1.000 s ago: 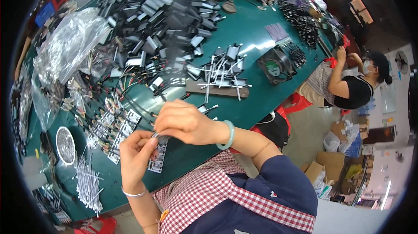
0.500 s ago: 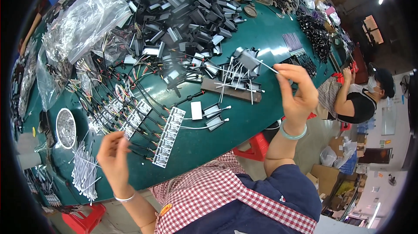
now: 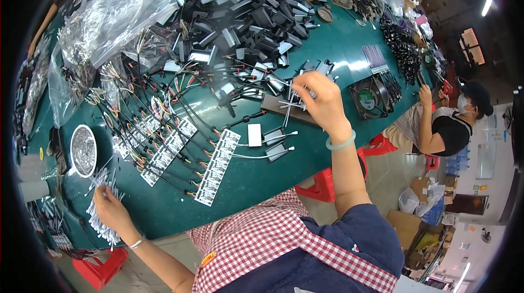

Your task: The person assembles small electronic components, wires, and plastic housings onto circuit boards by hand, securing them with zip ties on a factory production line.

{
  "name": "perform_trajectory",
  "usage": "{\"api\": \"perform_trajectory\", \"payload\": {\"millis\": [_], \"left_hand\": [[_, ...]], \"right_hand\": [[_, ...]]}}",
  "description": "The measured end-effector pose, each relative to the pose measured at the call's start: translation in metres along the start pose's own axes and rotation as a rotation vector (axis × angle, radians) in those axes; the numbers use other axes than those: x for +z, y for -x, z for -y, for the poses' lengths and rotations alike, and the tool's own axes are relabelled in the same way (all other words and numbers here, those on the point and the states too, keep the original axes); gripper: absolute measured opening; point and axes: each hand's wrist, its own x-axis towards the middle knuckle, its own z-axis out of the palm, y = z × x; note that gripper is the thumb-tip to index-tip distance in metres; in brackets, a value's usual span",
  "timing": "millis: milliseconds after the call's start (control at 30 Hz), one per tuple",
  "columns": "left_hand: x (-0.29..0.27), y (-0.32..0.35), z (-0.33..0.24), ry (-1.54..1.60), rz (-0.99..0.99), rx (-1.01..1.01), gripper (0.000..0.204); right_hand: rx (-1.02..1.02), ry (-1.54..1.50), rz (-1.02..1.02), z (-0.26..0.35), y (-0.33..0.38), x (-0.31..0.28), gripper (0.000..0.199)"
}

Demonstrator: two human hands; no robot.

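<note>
My left hand (image 3: 113, 212) reaches down onto a bundle of thin white cable ties (image 3: 103, 228), its thumb and fingers drawn together on some of them. Over a long grey-brown bar (image 3: 273, 103), my right hand (image 3: 323, 102) is held with bent fingers pinched together; whatever they hold is hidden. White-leaded pieces and dark metal housings (image 3: 326, 67) lie around the bar. Between my hands lies a white circuit board strip (image 3: 217, 168) with black cables joined along it. Right of it are a white block (image 3: 254, 135) and two small dark housings (image 3: 275, 151) with white leads.
Black and silver housings (image 3: 256, 6) are heaped at the back. More wired boards (image 3: 169, 151), a round white bowl (image 3: 83, 151) and plastic bags (image 3: 117, 15) are at left. A black fan (image 3: 371, 98) stands at right. Beyond it sits a masked co-worker (image 3: 450, 121).
My left hand has moved left and down onto the cable ties. My right hand has moved left to the bar, away from the raised dark housing with its white lead, and the fan is uncovered.
</note>
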Motion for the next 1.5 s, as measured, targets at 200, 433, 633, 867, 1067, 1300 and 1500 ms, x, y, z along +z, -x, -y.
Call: {"api": "perform_trajectory", "payload": {"millis": [200,433,633,867,1067,1300,1500], "left_hand": [[0.003,-0.01,0.005,0.04,-0.01,-0.092,0.017],[0.003,-0.005,0.015,0.06,-0.042,-0.205,0.018],[-0.012,-0.014,-0.004,0.564,-0.009,-0.388,0.021],[-0.058,-0.01,-0.029,0.983,-0.008,-0.442,0.034],[-0.071,0.0,-0.052,1.547,0.157,-0.224,0.027],[-0.08,0.008,-0.108,1.069,0.154,0.083,0.028],[-0.078,0.004,-0.155,0.711,-0.08,0.476,0.022]], "right_hand": [[0.212,0.221,0.265,-0.002,-0.03,0.031,0.025],[0.313,0.048,0.237,-0.004,-0.024,0.05,0.033],[0.344,-0.469,-0.257,0.007,-0.028,0.033,0.033],[0.23,-0.612,-0.159,0.064,-0.027,0.037,0.039],[0.271,-0.732,-0.013,0.089,-0.011,0.042,0.043],[0.236,-0.928,0.156,0.107,0.001,0.051,0.043],[0.251,-1.042,0.145,0.115,0.009,0.055,0.044]]}}
